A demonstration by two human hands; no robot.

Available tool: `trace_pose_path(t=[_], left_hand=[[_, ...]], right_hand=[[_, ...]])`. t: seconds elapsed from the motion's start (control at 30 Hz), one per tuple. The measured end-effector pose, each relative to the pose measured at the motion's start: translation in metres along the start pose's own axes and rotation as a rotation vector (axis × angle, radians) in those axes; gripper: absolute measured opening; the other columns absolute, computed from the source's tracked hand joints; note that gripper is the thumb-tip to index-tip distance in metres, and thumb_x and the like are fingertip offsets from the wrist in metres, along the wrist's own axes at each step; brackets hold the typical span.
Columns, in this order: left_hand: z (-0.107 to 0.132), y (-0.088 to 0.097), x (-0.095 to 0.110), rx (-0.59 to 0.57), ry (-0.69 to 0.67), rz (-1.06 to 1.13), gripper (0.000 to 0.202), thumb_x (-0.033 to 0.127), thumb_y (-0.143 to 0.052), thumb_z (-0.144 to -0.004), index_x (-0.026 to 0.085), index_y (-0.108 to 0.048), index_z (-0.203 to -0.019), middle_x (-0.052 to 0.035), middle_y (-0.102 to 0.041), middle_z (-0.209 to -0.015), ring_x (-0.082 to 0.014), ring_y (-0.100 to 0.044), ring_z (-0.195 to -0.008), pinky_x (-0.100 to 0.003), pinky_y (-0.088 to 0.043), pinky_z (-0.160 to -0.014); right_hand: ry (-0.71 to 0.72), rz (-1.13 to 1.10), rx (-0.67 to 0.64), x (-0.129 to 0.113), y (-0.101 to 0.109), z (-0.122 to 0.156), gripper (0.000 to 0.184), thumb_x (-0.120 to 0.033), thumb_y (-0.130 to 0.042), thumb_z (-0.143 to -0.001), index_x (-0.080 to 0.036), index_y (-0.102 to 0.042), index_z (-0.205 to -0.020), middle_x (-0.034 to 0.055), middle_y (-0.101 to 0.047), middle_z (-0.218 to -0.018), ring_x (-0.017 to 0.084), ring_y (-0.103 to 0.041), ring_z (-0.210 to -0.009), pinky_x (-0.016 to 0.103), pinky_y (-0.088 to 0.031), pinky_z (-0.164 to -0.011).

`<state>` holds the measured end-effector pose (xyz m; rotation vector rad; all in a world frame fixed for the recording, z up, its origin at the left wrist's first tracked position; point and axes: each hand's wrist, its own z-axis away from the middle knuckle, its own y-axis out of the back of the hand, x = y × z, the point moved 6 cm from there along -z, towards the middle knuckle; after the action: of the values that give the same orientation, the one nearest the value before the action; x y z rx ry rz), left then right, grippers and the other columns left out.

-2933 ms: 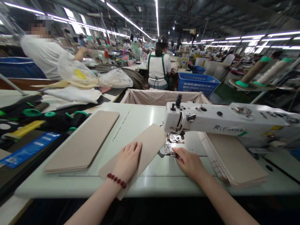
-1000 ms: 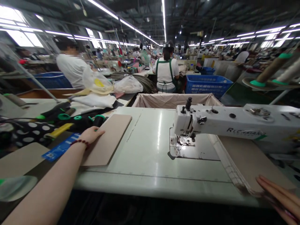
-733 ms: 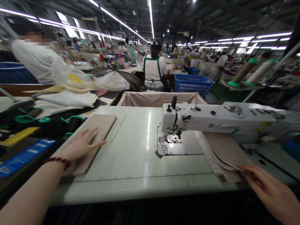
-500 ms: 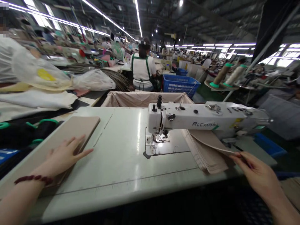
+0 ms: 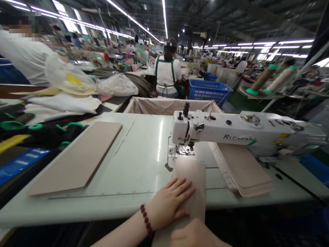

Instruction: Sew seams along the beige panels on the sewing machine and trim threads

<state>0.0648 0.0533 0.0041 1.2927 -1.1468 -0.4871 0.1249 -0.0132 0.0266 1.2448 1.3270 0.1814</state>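
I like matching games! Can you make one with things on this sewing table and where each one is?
Things:
1. left hand
2. tall beige stack
3. flat beige stack
4. blue basket

Places:
a. table's left side
b. beyond the table, behind the cloth-lined bin
c. under the sewing machine arm
d. flat on the single beige piece

Pairs: 1-d, 2-c, 3-a, 4-b

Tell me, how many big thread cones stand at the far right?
2: a tan cone and a paler cone side by side, tilted, behind the sewing machine. Others may be hidden.
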Motion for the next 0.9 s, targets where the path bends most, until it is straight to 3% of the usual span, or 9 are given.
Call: trace_pose_path(t=[0.13, 0.23, 0.3, 0.37, 0.43, 0.5, 0.6, 0.67, 0.9], left_hand=[[0.028, 0.008, -0.025, 0.079, 0.222, -0.054, 0.040, 0.035, -0.050, -0.096, 0.029, -0.046, -0.135, -0.0033, -0.050, -0.135, -0.0253, -0.044, -0.123, -0.044, -0.037, -0.103], [0.051, 0.023, -0.039, 0.104, 0.360, -0.049, 0.022, 0.032, -0.048, -0.096, 0.025, -0.057, -0.114, -0.0066, -0.058, -0.111, -0.0244, -0.051, -0.103, -0.042, -0.043, -0.092], [0.059, 0.028, -0.045, 0.098, 0.381, -0.056, 0.016, 0.030, -0.049, -0.095, 0.022, -0.057, -0.107, -0.0078, -0.054, -0.118, -0.0252, -0.049, -0.109, -0.044, -0.042, -0.096], [0.061, 0.031, -0.052, 0.103, 0.379, -0.088, 0.014, 0.028, -0.049, -0.094, 0.021, -0.055, -0.104, -0.0079, -0.043, -0.137, -0.0271, -0.038, -0.127, -0.047, -0.033, -0.107], [0.059, 0.031, -0.060, 0.092, 0.368, -0.121, 0.016, 0.029, -0.046, -0.095, 0.019, -0.055, -0.104, -0.0058, -0.028, -0.150, -0.0270, -0.021, -0.139, -0.049, -0.020, -0.115], [0.054, 0.031, -0.071, 0.065, 0.361, -0.138, 0.025, 0.034, -0.045, -0.096, 0.019, -0.053, -0.114, -0.0046, -0.022, -0.154, -0.0261, -0.015, -0.142, -0.050, -0.012, -0.117], [0.044, 0.032, -0.086, 0.024, 0.338, -0.136, 0.050, 0.042, -0.045, -0.097, 0.025, -0.035, -0.142, -0.0036, -0.025, -0.153, -0.0248, -0.017, -0.142, -0.052, -0.004, -0.117], [0.036, 0.032, -0.094, 0.005, 0.320, -0.128, 0.060, 0.045, -0.045, -0.097, 0.029, -0.022, -0.149, -0.0014, -0.025, -0.153, -0.0242, -0.017, -0.142, -0.054, 0.000, -0.116], [0.021, 0.031, -0.102, 0.034, 0.307, -0.109, 0.061, 0.047, -0.044, -0.097, 0.031, -0.020, -0.151, -0.0023, -0.026, -0.152, -0.0253, -0.018, -0.142, -0.053, 0.006, -0.114]], right_hand=[[-0.333, -0.031, 0.124, 0.056, 0.031, -0.006, 0.017, -0.031, -0.046, -0.095, -0.024, -0.060, -0.100, -0.0020, -0.067, -0.095, 0.012, -0.062, -0.084, 0.021, -0.046, -0.075], [-0.503, 0.218, 0.197, 0.100, 0.059, -0.018, 0.036, -0.016, -0.044, -0.091, -0.026, -0.053, -0.124, 0.0008, -0.057, -0.128, 0.018, -0.060, -0.105, 0.027, -0.047, -0.083], [-0.523, 0.380, 0.153, 0.121, 0.065, -0.030, 0.053, -0.011, -0.042, -0.088, -0.030, -0.042, -0.137, -0.0014, -0.043, -0.144, 0.020, -0.060, -0.108, 0.030, -0.050, -0.082], [-0.524, 0.492, 0.094, 0.135, 0.063, -0.039, 0.061, -0.011, -0.042, -0.087, -0.033, -0.035, -0.143, -0.0037, -0.036, -0.148, 0.021, -0.062, -0.104, 0.032, -0.053, -0.077], [-0.518, 0.555, 0.064, 0.142, 0.061, -0.042, 0.063, -0.012, -0.043, -0.087, -0.034, -0.033, -0.145, -0.0047, -0.037, -0.148, 0.021, -0.063, -0.102, 0.033, -0.054, -0.074], [-0.524, 0.587, 0.065, 0.145, 0.061, -0.039, 0.061, -0.014, -0.043, -0.087, -0.033, -0.033, -0.144, -0.0047, -0.038, -0.147, 0.021, -0.062, -0.104, 0.034, -0.055, -0.073], [-0.525, 0.595, 0.086, 0.148, 0.060, -0.032, 0.058, -0.014, -0.043, -0.088, -0.033, -0.036, -0.143, -0.0037, -0.038, -0.147, 0.020, -0.061, -0.107, 0.033, -0.055, -0.075], [-0.519, 0.588, 0.103, 0.149, 0.059, -0.030, 0.058, -0.014, -0.044, -0.088, -0.033, -0.037, -0.143, -0.0034, -0.039, -0.147, 0.020, -0.060, -0.108, 0.033, -0.055, -0.078], [-0.511, 0.559, 0.121, 0.152, 0.058, -0.032, 0.061, -0.013, -0.048, -0.086, -0.035, -0.037, -0.142, -0.0032, -0.042, -0.145, 0.019, -0.059, -0.109, 0.032, -0.054, -0.081]])
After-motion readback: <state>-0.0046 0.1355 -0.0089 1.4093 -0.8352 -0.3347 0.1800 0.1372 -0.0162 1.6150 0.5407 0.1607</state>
